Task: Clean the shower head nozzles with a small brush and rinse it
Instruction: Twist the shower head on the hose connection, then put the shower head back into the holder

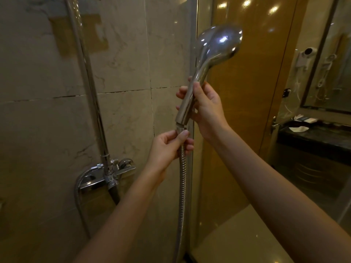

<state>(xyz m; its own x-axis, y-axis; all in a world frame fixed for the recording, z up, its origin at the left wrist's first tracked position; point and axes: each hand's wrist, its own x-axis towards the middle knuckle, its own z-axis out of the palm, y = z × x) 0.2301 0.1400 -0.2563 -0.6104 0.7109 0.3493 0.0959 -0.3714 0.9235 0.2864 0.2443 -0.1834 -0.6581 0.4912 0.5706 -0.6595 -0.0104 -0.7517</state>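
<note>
A chrome hand shower head (220, 42) is held upright in front of me, its shiny rounded back turned my way, so the nozzles are hidden. My right hand (207, 109) grips its handle. Just below, my left hand (169, 147) pinches the hose nut where the ribbed metal hose (182, 186) joins the handle. The hose hangs straight down from there. No brush is in view.
The chrome riser rail (85, 76) and mixer valve (110, 173) are fixed to the beige tiled wall at left. A glass shower panel (193, 54) stands behind my hands. Beyond it are a wooden door (252, 73), a dark vanity counter (313, 133) and a mirror.
</note>
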